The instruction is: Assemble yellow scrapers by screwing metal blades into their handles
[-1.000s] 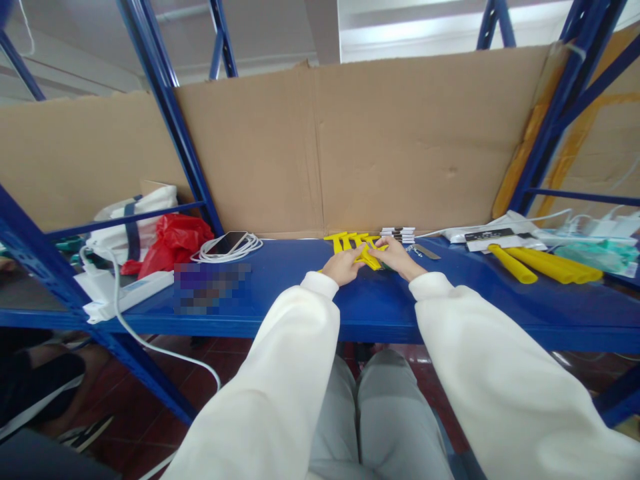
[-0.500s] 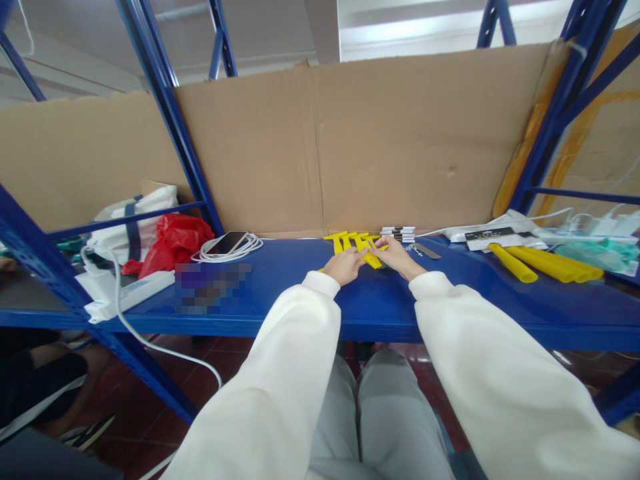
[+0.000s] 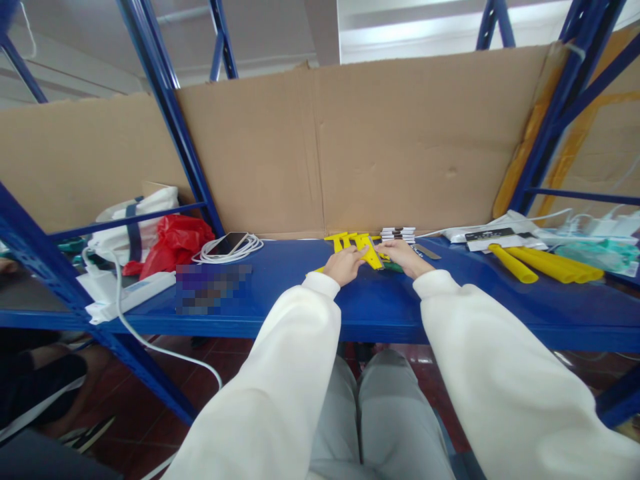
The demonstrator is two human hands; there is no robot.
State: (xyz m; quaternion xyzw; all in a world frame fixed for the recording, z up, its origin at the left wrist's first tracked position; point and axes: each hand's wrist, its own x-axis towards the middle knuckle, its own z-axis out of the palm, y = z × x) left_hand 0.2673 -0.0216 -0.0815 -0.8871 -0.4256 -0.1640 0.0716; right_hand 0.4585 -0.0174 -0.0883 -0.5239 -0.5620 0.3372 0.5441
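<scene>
My left hand (image 3: pixel 344 265) is closed on a yellow T-shaped plastic piece, which looks like a scraper head (image 3: pixel 371 255), tilted just above the blue shelf. To its right, my right hand (image 3: pixel 406 257) has its fingers drawn together near the piece; whatever they hold, if anything, is too small to make out. Below the right hand lies a green object, perhaps a tool handle (image 3: pixel 394 267), partly covered. Behind my left hand several similar yellow pieces (image 3: pixel 342 240) lie in a row. Small white-and-black packets (image 3: pixel 398 233) are stacked behind my right hand, with a flat grey strip (image 3: pixel 427 251) beside it.
Yellow tubes (image 3: pixel 550 263) and a black-and-white package (image 3: pixel 493 238) lie on the shelf (image 3: pixel 465 300) at right. On the left are a phone (image 3: pixel 229 244), a coiled white cable (image 3: pixel 253 245), a power strip (image 3: pixel 135 293) and a red bag (image 3: pixel 177 239). Cardboard (image 3: pixel 390 147) stands behind.
My right hand has shifted slightly right, away from the left hand. More of the yellow piece and the green object now shows. The left hand has hardly moved.
</scene>
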